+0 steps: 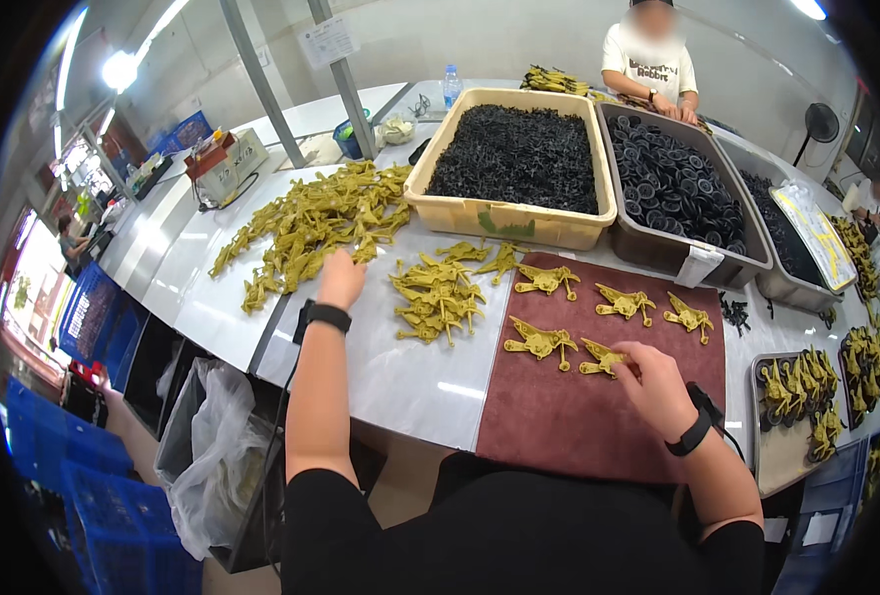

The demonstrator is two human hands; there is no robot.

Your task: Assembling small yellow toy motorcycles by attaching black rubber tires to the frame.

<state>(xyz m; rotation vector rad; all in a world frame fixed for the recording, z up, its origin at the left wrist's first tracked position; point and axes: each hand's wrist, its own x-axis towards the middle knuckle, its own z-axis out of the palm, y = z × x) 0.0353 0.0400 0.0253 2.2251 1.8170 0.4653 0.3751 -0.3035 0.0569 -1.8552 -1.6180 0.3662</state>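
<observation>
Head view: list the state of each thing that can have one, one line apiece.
Left hand: at the yellow heap, grip unclear.
Right hand: fingers at one yellow part, grip unclear.
Maroon mat: spread flat, five yellow parts on it.
Cream bin: filled with small black parts.
Brown bin: filled with black wheels.
Metal tray: partly covered by yellow parts.
Plastic bottle: upright.

a black top, plain where it shows, with short sleeves; a black band round the left wrist, a similar band round the right (each with a small dark block and thin cable).
</observation>
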